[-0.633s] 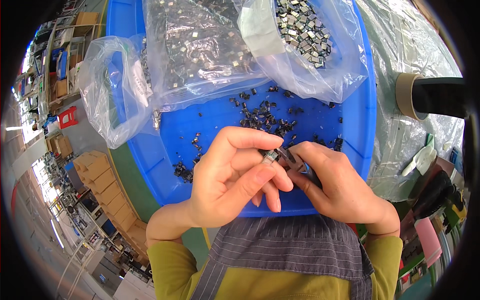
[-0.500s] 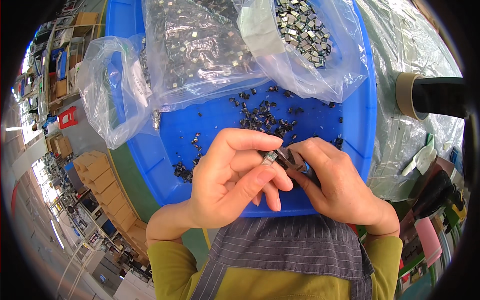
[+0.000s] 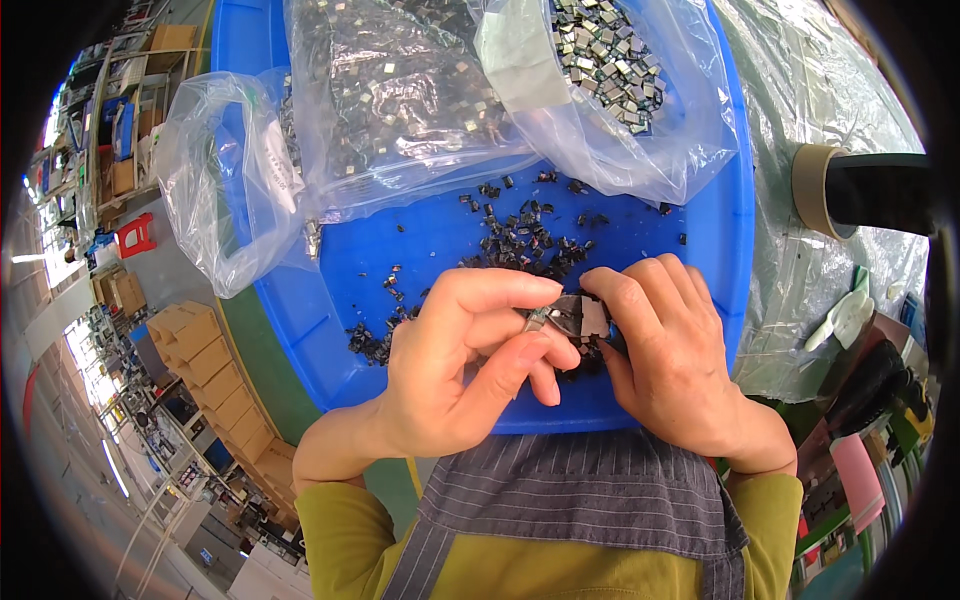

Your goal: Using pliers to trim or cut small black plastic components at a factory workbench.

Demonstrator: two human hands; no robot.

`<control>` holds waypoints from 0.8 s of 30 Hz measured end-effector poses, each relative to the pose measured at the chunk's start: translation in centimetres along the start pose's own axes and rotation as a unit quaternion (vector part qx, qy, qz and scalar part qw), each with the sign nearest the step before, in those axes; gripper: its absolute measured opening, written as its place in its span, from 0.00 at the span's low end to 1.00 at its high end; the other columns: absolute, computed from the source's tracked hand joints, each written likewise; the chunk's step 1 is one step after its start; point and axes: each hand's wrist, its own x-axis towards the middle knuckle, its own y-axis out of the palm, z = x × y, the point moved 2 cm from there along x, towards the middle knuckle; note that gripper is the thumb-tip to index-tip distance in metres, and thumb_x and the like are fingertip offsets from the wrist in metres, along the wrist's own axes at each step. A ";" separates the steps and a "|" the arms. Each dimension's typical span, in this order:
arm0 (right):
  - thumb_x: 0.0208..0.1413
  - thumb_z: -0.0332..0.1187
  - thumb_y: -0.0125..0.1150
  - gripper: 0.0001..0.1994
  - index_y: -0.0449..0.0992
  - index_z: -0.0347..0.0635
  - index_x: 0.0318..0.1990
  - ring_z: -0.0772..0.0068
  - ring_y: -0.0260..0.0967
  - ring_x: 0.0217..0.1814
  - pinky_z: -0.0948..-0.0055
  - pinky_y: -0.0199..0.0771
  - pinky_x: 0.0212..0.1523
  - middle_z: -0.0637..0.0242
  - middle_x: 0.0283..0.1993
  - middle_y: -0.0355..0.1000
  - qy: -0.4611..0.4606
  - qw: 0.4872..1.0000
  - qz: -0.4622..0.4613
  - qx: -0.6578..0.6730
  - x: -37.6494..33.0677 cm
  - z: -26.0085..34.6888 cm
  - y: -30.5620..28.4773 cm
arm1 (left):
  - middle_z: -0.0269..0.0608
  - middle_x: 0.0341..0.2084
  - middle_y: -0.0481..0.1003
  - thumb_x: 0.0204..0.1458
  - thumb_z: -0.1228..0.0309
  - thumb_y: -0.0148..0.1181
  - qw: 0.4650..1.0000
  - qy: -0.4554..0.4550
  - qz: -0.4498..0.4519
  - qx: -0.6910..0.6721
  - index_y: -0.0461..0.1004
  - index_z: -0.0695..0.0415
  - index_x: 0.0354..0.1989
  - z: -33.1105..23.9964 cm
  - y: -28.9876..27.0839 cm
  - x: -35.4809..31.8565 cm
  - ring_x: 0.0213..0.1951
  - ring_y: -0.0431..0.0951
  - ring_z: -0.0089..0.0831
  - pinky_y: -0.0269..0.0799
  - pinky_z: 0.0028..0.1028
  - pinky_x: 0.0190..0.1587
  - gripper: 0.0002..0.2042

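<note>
Above the blue tray, my left hand (image 3: 440, 365) is closed on a small silver-and-green electronic part (image 3: 537, 319), held at its fingers. My right hand (image 3: 668, 350) grips a small metal tool that looks like pliers (image 3: 592, 317). Its jaw end points left, at the part. The right hand's curled fingers hide most of the handles. Beyond the hands, a loose heap of small black pieces (image 3: 520, 238) lies on the tray floor. More black pieces lie by the left wrist.
The blue tray (image 3: 742, 270) holds a clear bag (image 3: 400, 110) of small parts and an open bag (image 3: 690, 150) of silver square parts. An open plastic bag (image 3: 190, 200) hangs over its left rim. A tape roll (image 3: 815, 190) stands at right; cartons (image 3: 215, 370) are at left.
My right hand has shifted slightly and turned, with its fingers now higher and the pliers' jaw end showing more broadly. My left hand stays nearly in place with the part.
</note>
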 end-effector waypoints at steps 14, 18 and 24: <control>0.34 0.22 0.63 0.21 0.69 0.41 0.41 0.60 0.61 0.31 0.64 0.62 0.32 0.64 0.29 0.60 0.010 0.998 0.029 0.047 -0.3 0.1 0.1 | 0.53 0.31 0.78 0.61 0.76 0.46 0.999 0.002 0.000 0.036 0.55 0.63 0.52 -0.1 -0.1 -0.1 0.26 0.80 0.30 0.70 0.19 0.26 0.13; 0.33 0.22 0.64 0.23 0.69 0.40 0.43 0.59 0.62 0.33 0.64 0.62 0.33 0.63 0.30 0.61 0.018 0.997 0.038 0.066 -0.3 0.1 0.1 | 0.54 0.31 0.78 0.61 0.77 0.45 1.000 0.000 0.009 0.019 0.55 0.63 0.52 -0.1 -0.1 0.1 0.26 0.80 0.30 0.70 0.18 0.25 0.13; 0.32 0.22 0.65 0.26 0.69 0.40 0.46 0.59 0.61 0.35 0.64 0.61 0.36 0.63 0.33 0.61 0.004 1.000 0.022 0.017 -0.1 0.2 -0.2 | 0.54 0.31 0.78 0.61 0.77 0.45 1.000 -0.001 0.008 0.012 0.55 0.63 0.52 -0.1 -0.1 0.0 0.26 0.80 0.30 0.70 0.19 0.26 0.13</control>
